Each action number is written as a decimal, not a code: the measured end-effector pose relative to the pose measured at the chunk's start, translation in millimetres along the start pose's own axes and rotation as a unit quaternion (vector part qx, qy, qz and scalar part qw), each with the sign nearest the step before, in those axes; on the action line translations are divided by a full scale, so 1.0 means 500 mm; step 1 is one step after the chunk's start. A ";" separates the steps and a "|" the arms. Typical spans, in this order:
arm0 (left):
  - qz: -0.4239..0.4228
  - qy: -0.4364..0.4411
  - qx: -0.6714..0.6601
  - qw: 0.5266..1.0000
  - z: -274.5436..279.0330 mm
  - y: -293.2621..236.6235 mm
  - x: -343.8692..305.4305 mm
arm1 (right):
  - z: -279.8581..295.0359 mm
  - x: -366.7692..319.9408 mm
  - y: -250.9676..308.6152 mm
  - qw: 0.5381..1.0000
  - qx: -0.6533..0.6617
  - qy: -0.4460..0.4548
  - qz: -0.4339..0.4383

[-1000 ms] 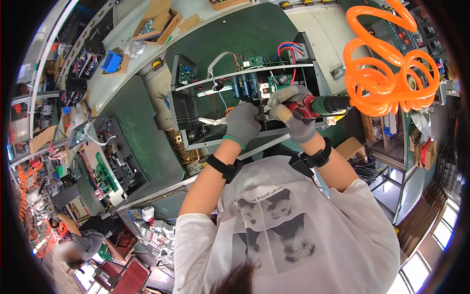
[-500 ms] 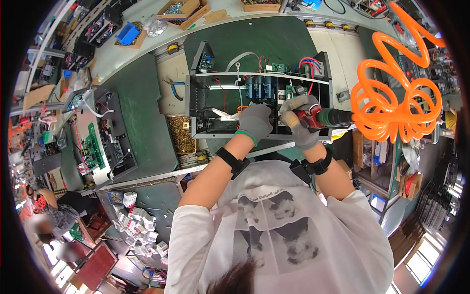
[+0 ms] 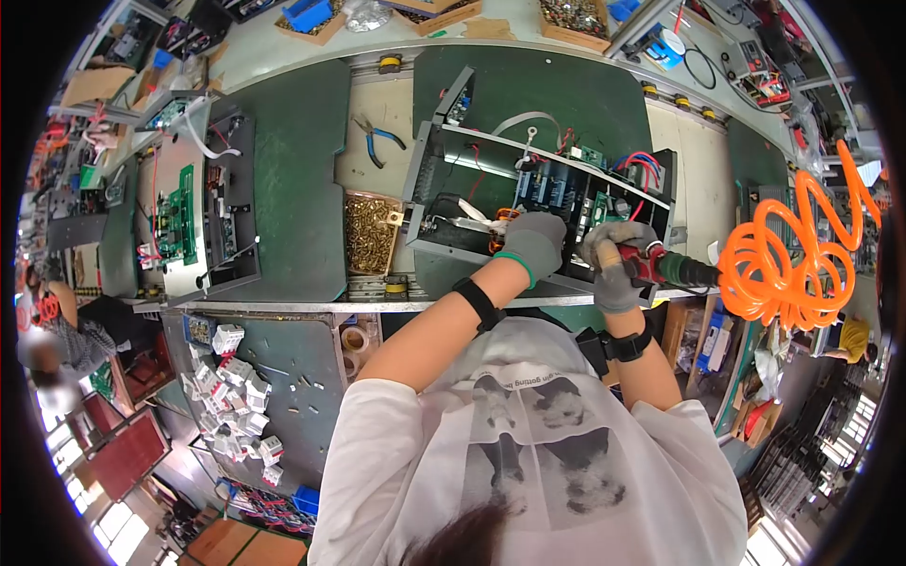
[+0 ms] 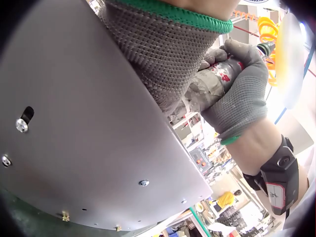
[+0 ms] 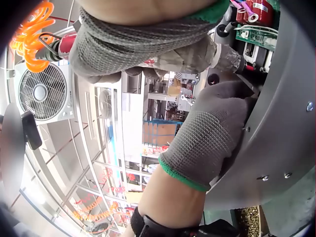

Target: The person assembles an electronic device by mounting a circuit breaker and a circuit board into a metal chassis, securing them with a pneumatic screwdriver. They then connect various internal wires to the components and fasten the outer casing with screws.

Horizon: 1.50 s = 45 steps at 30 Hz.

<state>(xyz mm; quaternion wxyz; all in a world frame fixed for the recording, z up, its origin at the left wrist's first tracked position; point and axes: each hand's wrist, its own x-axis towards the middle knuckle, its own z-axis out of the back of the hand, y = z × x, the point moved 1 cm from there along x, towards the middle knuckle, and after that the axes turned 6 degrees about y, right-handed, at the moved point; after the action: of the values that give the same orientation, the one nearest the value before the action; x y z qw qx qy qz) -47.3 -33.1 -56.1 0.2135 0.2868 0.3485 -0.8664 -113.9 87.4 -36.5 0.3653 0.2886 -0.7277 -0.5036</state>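
Observation:
In the head view, a black metal chassis (image 3: 451,250) with wiring and circuit boards lies on the green mat. The gloved right hand (image 3: 615,269) grips a red pneumatic driver (image 3: 649,264) over the chassis's right part; the right wrist view shows fingers wrapped round the driver (image 5: 182,59), its tip at the chassis interior. The gloved left hand (image 3: 538,247) reaches over the front wall, left of the driver. Its fingertips are hidden inside; in the right wrist view the left hand (image 5: 207,128) is close below the driver's tip. What it touches cannot be made out.
Blue-handled pliers (image 3: 379,141) and a bin of brass-coloured fasteners (image 3: 371,234) lie left of the chassis. A coiled orange hose (image 3: 788,259) runs off the driver at the right. Another open chassis (image 3: 241,203) stands far left.
The head view has turned, so the bench and chassis appear shifted right and tilted. Both hands stay at the chassis, the right still gripping the driver.

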 end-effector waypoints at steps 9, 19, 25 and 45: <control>-0.050 -0.044 0.015 0.998 -0.012 0.014 -0.003 | -0.004 0.006 0.021 1.000 -0.007 -0.002 0.017; -0.113 -0.049 -0.712 0.692 -0.046 0.073 -0.081 | 0.012 0.026 0.186 0.993 0.087 -0.054 0.055; -0.185 0.048 -0.773 0.605 -0.014 0.066 -0.107 | 0.024 0.034 0.194 0.979 0.172 -0.093 0.052; -0.245 -0.010 -0.761 0.600 -0.004 0.038 -0.073 | 0.021 0.129 0.164 0.952 0.282 -0.078 0.087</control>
<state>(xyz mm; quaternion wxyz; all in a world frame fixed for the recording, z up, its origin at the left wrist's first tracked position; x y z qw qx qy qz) -8.9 -38.1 -42.8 0.1374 -0.0841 0.9370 -0.3099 -163.5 68.8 53.9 0.2536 0.2752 -0.8887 -0.2648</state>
